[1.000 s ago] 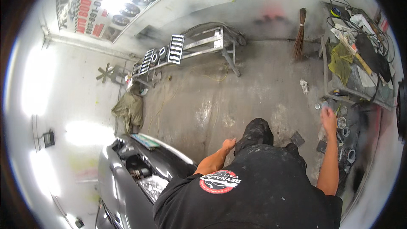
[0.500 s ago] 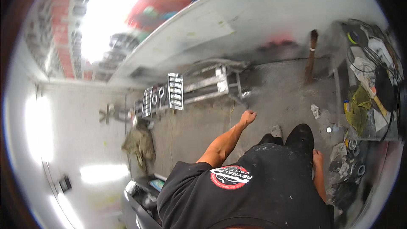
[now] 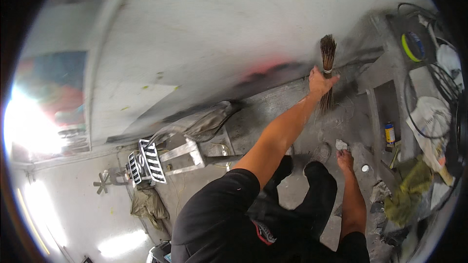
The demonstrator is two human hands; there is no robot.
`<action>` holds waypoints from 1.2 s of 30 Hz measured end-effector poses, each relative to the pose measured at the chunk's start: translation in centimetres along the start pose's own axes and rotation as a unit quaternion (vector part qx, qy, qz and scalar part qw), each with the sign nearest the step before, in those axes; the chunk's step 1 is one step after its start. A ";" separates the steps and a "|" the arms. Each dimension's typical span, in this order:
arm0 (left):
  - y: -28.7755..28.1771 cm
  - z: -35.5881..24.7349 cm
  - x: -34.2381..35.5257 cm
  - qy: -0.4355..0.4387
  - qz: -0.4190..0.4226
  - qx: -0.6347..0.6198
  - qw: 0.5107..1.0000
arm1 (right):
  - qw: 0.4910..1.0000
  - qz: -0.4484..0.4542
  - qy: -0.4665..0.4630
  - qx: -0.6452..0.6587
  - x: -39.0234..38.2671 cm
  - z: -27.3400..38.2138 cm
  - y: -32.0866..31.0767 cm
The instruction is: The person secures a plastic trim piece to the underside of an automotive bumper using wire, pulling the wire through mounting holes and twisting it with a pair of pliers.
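Note:
My left hand (image 3: pixel 321 80) is stretched out to an upright broom of thin brown sticks (image 3: pixel 327 48) against the wall, fingers spread beside its pale binding; it is not closed round it. My right hand (image 3: pixel 344 157) hangs low at my right, fingers loosely bent and apart, just below a crumpled white scrap (image 3: pixel 341 143) that appears to lie on the floor behind it.
A cluttered stand (image 3: pixel 421 73) with cables, rags and tape is at my right, a blue-and-yellow can (image 3: pixel 389 134) low on it. A metal bench (image 3: pixel 183 153) with grille pieces (image 3: pixel 151 161) runs along the wall at left. A drab cloth (image 3: pixel 146 204) hangs beyond.
I have turned and moved toward the wall, so the broom is closer. My left arm has risen from beside my body to reach the broom; my right hand has moved forward.

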State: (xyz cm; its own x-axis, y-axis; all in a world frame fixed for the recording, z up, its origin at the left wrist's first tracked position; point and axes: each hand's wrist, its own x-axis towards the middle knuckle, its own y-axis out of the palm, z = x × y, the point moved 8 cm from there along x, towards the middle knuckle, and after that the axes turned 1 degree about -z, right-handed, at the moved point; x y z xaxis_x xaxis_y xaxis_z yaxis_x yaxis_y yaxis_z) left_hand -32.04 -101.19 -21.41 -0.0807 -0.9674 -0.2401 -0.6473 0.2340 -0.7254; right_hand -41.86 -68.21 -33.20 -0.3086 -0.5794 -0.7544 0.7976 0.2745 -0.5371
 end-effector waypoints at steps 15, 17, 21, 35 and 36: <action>-11.9 4.0 -6.7 0.234 0.129 -0.242 0.933 | 0.938 -0.048 -0.062 -0.337 25.7 4.2 1.5; -16.0 4.8 -6.6 0.232 0.028 -0.290 0.928 | 0.945 -0.017 -0.024 -0.324 25.9 2.0 2.9; -21.1 7.1 -5.2 0.205 -0.044 -0.279 0.937 | 0.955 0.095 0.018 -0.279 25.4 -1.7 6.7; -5.0 15.0 6.1 0.000 0.090 -0.096 0.991 | 0.874 0.040 0.142 0.463 -0.7 -7.9 3.3; -4.1 14.6 6.1 -0.014 0.119 -0.030 0.992 | 0.851 0.004 0.146 0.505 -2.9 -7.2 1.7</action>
State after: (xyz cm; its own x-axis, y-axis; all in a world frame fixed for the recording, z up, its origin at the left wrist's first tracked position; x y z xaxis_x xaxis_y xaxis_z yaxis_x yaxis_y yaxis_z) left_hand -18.85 -106.61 -29.33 -0.2151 -0.8823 -0.4186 -0.6567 0.4480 -0.6067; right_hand -43.35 -60.54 -34.63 -0.2994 -0.3251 -0.8970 0.7938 -0.6065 -0.0451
